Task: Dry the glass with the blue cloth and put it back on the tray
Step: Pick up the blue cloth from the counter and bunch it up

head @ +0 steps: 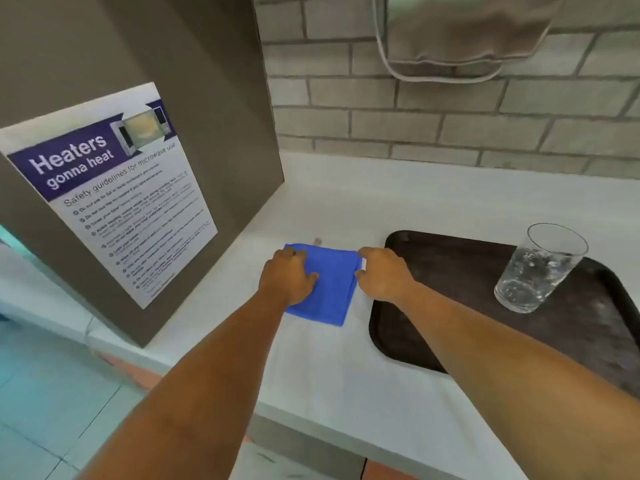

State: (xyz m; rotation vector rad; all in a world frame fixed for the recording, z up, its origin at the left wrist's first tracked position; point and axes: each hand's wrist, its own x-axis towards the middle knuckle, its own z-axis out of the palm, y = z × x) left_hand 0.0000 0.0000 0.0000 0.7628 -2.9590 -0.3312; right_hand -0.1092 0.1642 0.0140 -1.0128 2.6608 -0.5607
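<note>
Near the tabletop's (346,209) left edge, the folded blue cloth (332,289) is pressed by the left hand (289,275) and pinched by the right hand (381,273); it should be lifted by both edges before the clear glass (540,268) on the dark brown tray (450,265) is approached.

You are looking at a folded blue cloth (329,289) lying flat beside a dark brown tray (450,271) carrying an upright, clear, wet drinking glass (536,268).

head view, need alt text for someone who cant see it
Both hands rest on a folded blue cloth on a white counter: left hand flat on top, right hand at its right edge. To the right, an upright clear glass stands on a dark brown tray.
</note>
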